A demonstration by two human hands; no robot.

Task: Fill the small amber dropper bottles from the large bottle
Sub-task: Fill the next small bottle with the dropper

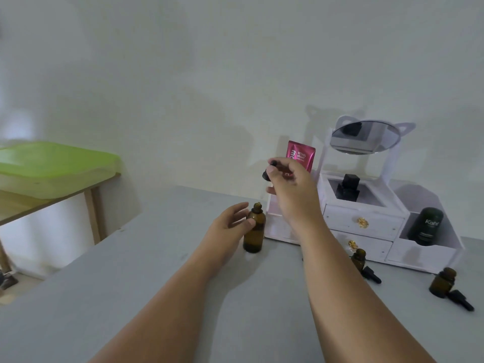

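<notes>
- While your right hand (291,191) pinches a dropper cap (269,172), your open left hand (230,222) touches the large bottle (254,233) with its thumb.
- Two small bottles (358,258) (442,282) stand near the tabletop's (125,284) right edge.

Glossy amber glass bottle (254,229) on a smooth matt table (131,271).

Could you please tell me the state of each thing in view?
Large bottle: upright, uncapped, left hand touching it.
Dropper cap: off bottle, pinched by right hand.
Small bottle by drawers: upright, uncapped.
Rightmost small bottle: upright, uncapped.
Upper drawer: closed.
</notes>
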